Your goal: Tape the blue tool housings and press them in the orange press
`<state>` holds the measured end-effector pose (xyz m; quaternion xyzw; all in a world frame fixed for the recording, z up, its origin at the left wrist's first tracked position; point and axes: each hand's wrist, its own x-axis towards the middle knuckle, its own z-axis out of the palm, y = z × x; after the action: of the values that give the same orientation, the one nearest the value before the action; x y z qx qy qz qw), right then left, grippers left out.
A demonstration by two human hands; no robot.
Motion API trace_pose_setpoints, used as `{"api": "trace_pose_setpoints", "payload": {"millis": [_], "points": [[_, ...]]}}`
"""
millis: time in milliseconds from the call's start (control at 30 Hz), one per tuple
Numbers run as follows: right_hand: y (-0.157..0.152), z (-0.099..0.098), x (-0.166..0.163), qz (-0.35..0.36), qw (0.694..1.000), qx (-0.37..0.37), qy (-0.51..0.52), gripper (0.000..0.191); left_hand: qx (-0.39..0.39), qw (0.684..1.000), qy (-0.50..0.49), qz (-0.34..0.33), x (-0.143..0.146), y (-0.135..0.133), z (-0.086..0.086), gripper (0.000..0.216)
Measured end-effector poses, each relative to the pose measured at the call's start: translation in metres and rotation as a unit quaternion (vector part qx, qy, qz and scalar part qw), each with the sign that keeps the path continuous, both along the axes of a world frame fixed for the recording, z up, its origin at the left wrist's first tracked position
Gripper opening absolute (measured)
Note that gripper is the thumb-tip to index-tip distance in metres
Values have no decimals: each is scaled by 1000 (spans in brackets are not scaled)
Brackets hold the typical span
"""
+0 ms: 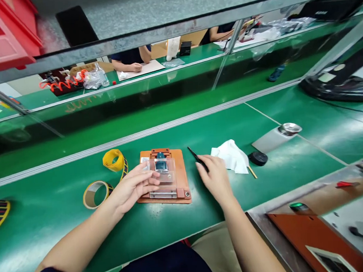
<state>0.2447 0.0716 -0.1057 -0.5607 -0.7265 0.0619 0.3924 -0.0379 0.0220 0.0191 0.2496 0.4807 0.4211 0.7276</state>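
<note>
- We're pinching a slim black tool (196, 155) in our right hand (214, 177) – thumb and fingers clamped around it, tip pointing away from us, just right of the orange fixture (180, 169).
- We're holding our left hand (134, 191) at the fixture's left side, fingers loosely apart; we're honestly not able to tell if they're touching the clear plate (166, 178).
- That fixture is sitting flat on the green bench (175, 223) in front of us, a dark blue piece (160, 157) showing near its top.
- We're keeping two tape rolls to the left – yellow roll (113, 167) behind, tan-cored roll (87, 192) nearer.
- White cloth (229, 155) is lying right of our tool, a black round lid (258, 159) beyond it.
</note>
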Motion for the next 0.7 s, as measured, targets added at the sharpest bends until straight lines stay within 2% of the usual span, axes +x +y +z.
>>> {"api": "trace_pose_setpoints", "payload": {"millis": [100, 133, 167, 200, 233, 300, 333, 367, 467, 567, 633, 700], "points": [[-21, -16, 21, -118, 990, -22, -72, 41, -28, 999, 13, -22, -4, 11, -8, 42], [-27, -20, 24, -142, 985, -32, -90, 43, -10, 998, 46, -44, -10, 14, -10, 45], [-32, -24, 26, -157, 981, -40, -102, 43, 29, 990, 119, -68, -18, 18, -10, 47], [-36, -27, 26, -165, 979, -45, -107, 43, 81, 967, 223, -87, -28, 23, -9, 47], [-38, -30, 25, -166, 979, -48, -107, 42, 135, 926, 341, -94, -40, 29, -8, 46], [-37, -32, 23, -154, 982, -51, -96, 36, 205, 814, 539, -72, -65, 46, -5, 41], [-36, -33, 23, -149, 984, -52, -86, 34, 215, 775, 591, -58, -77, 55, -4, 39], [-34, -34, 23, -143, 986, -53, -73, 32, 214, 755, 618, -51, -87, 65, -4, 36], [-28, -35, 26, -132, 990, -56, -12, 27, 193, 741, 639, -75, -105, 90, -11, 31], [-27, -33, 30, -134, 983, -82, 97, 25, 178, 748, 634, -79, -111, 103, -22, 34], [-29, -26, 31, -137, 958, -120, 220, 30, 174, 765, 618, -51, -115, 104, -27, 29], [-31, -15, 27, -99, 905, -167, 377, 38, 176, 794, 582, -16, -121, 98, -28, 36]]}}
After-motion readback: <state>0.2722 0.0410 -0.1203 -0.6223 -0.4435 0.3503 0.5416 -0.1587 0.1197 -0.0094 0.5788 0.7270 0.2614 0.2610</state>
